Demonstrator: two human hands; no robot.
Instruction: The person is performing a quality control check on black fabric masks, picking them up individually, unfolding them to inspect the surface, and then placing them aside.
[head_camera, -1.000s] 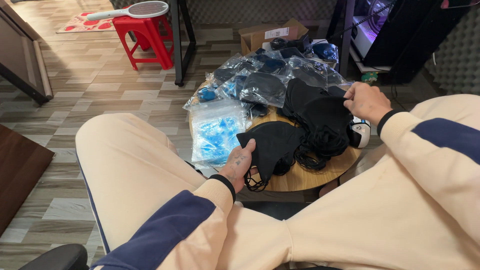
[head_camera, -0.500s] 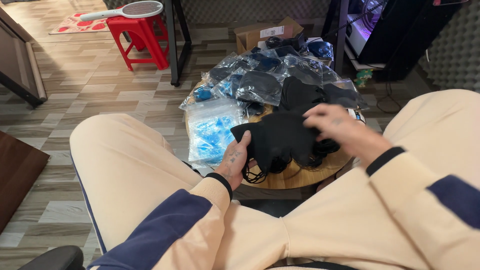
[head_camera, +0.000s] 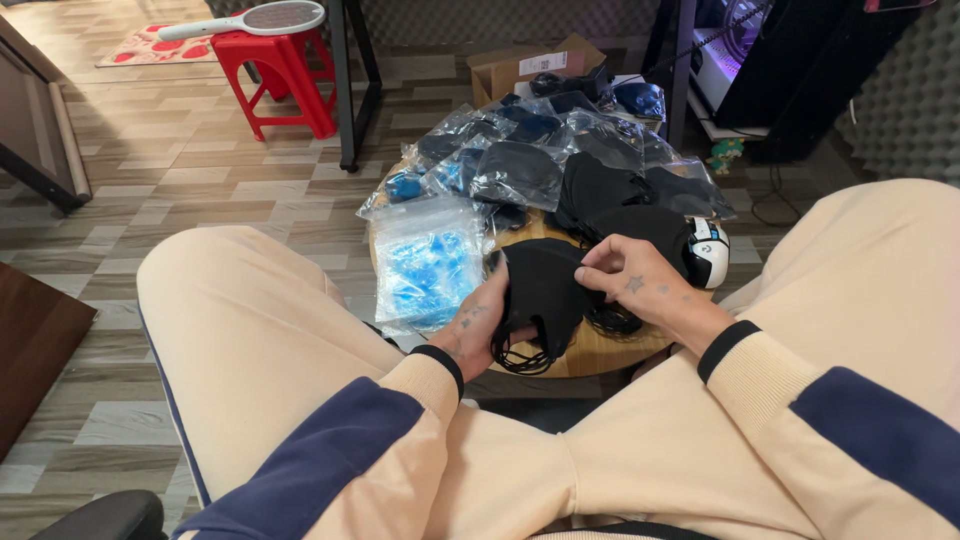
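Both hands pinch one black cloth mask (head_camera: 545, 290) between them: left hand (head_camera: 478, 322) clamps the lower left edge with its fingers, right hand (head_camera: 630, 280) grips the top right edge between thumb and fingertips, so the mask is held spread just above the near rim of the small round wooden table (head_camera: 590, 350). Thin black ear loops (head_camera: 515, 358) dangle under the left hand. Just beyond the right hand lies a heap of loose black masks (head_camera: 610, 205), and a white computer mouse (head_camera: 708, 250) sits beside that hand's knuckles. Left of the grip, a clear zip bag of blue items (head_camera: 428, 265); farther back, a pile of clear bagged dark masks (head_camera: 520, 160). Well off to the far left stands a red stool (head_camera: 280, 75).

Judged step: mask picked out and being straightened or folded in hand. Next move likely calls for keeping both pinches firm, bringing the edges together evenly, and minding that the loops do not snag on the heap.
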